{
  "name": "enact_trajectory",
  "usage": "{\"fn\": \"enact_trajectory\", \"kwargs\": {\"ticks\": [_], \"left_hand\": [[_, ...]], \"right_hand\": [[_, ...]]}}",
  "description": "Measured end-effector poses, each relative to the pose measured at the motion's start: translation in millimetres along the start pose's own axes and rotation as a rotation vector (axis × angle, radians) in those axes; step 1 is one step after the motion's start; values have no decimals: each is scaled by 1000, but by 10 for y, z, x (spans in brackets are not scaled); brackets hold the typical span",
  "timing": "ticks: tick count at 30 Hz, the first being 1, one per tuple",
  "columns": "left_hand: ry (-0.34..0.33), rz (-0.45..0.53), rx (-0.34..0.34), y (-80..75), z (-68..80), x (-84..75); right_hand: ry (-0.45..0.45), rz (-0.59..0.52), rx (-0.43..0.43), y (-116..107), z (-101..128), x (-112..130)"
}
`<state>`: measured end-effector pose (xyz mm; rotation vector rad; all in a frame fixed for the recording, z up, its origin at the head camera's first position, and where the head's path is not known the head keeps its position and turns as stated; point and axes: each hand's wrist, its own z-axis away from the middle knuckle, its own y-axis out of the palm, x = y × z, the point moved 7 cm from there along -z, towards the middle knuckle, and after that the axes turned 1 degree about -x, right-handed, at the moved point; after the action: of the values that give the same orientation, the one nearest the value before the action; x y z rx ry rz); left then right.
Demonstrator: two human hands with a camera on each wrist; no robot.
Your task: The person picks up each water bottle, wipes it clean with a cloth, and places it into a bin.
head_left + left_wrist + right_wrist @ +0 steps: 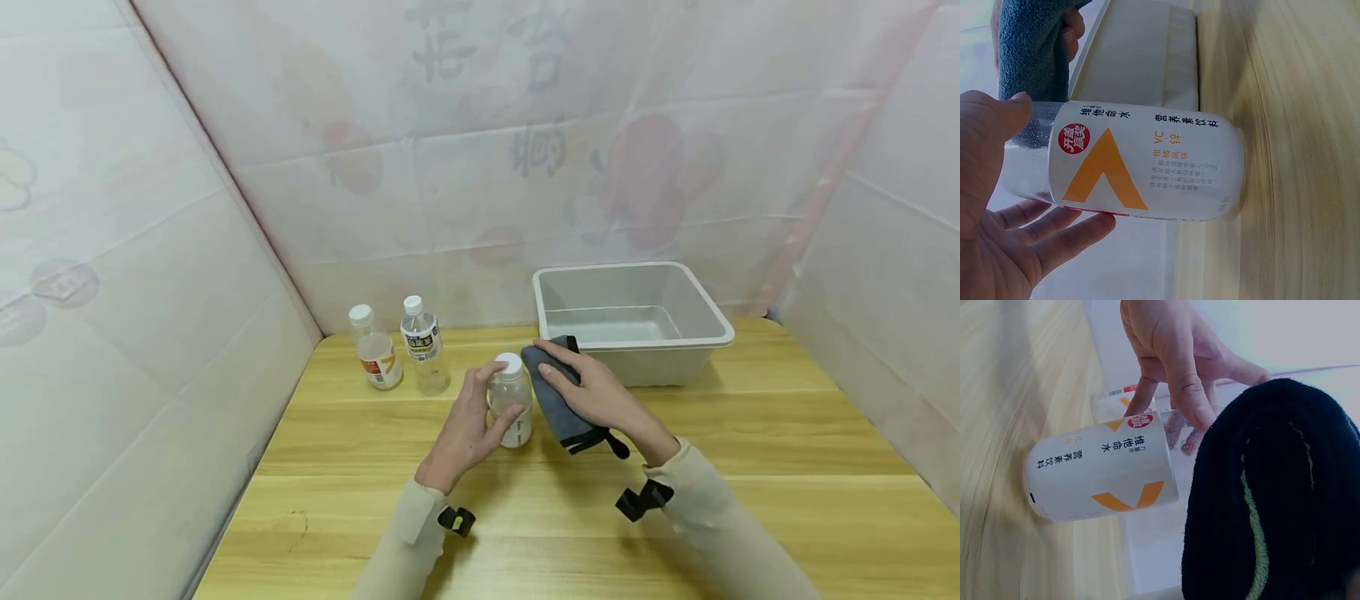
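A small clear bottle [512, 410] with a white cap and a white label bearing an orange V [1147, 164] stands upright on the wooden table [750, 467]. My left hand [491, 400] grips its upper part, thumb on one side [997, 125] and fingers on the other. My right hand [570, 379] holds a folded dark grey cloth [561, 408] right beside the bottle's cap side. The cloth [1279, 487] fills the right wrist view, with the bottle [1104, 475] and left hand [1179, 356] behind it. The cloth [1029, 50] sits close to the bottle's top.
An empty grey plastic bin [705, 321] stands just behind my right hand. Two more bottles [377, 360] [424, 343] stand at the back left near the wall. Covered walls close in the left, back and right sides.
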<state>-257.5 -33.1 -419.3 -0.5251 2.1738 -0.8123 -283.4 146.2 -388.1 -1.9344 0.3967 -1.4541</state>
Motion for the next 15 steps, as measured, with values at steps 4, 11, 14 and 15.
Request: {"fn": "enact_trajectory", "kwargs": {"ticks": [4, 11, 14, 15], "left_hand": [[26, -10, -7, -5, -11, -14], [57, -37, -32, -7, 13, -30], [66, -43, -37, -9, 18, -41], [67, -46, -36, -9, 19, -43]], "right_hand": [[-10, 3, 6, 10, -30, -9], [-23, -4, 23, 60, -58, -18], [-31, -5, 16, 68, -65, -27], [-33, -5, 13, 69, -68, -28]]}}
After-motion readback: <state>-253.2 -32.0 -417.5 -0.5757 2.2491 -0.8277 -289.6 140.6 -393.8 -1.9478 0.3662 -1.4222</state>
